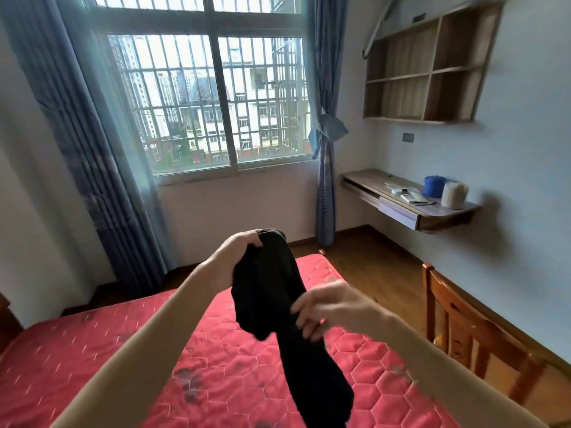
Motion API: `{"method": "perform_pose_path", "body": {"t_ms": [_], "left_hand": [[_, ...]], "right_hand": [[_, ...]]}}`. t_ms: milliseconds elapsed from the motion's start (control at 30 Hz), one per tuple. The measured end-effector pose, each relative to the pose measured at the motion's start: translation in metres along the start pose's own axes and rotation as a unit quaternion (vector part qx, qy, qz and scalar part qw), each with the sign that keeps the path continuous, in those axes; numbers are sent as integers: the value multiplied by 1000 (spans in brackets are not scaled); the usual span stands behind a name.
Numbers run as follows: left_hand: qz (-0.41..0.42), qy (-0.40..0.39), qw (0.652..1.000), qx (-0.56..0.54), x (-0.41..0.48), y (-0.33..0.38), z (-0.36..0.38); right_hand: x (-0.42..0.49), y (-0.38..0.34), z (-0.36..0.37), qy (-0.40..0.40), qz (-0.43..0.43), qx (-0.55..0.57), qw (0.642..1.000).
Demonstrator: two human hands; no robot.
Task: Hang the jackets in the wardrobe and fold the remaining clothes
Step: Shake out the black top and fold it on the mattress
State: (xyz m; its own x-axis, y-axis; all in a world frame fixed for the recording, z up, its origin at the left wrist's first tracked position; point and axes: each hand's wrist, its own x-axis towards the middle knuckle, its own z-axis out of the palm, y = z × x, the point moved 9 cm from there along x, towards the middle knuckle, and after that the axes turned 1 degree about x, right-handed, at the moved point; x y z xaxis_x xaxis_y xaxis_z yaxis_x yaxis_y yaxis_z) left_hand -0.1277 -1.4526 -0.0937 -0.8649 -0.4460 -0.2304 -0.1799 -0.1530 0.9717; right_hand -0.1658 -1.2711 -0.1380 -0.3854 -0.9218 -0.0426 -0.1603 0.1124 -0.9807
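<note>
Black garment [272, 291], red hexagon-quilted mattress [92, 359], blue curtains [86, 143], blue and white spools [434, 186]

Garment [272, 291] above mattress [92, 350]; chair [463, 329] right; window [210, 97] behind.

No writing, label or number could be read. The dark plate [420, 17] above the wall shelf [432, 69], at one o'clock, was too blurred to tell.
</note>
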Motion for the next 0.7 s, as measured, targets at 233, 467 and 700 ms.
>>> {"method": "perform_pose_path", "body": {"t_ms": [233,467,700], "left_hand": [[103,-27,987,120,-26,57,7],[159,16,976,150,-61,104,-32],[225,205,904,299,-102,118,-132]], "right_hand": [[65,32,-45,100,-13,-173,980],[120,29,21,17,-42,-124,991],[142,-1,-41,205,-108,-69,970]]}}
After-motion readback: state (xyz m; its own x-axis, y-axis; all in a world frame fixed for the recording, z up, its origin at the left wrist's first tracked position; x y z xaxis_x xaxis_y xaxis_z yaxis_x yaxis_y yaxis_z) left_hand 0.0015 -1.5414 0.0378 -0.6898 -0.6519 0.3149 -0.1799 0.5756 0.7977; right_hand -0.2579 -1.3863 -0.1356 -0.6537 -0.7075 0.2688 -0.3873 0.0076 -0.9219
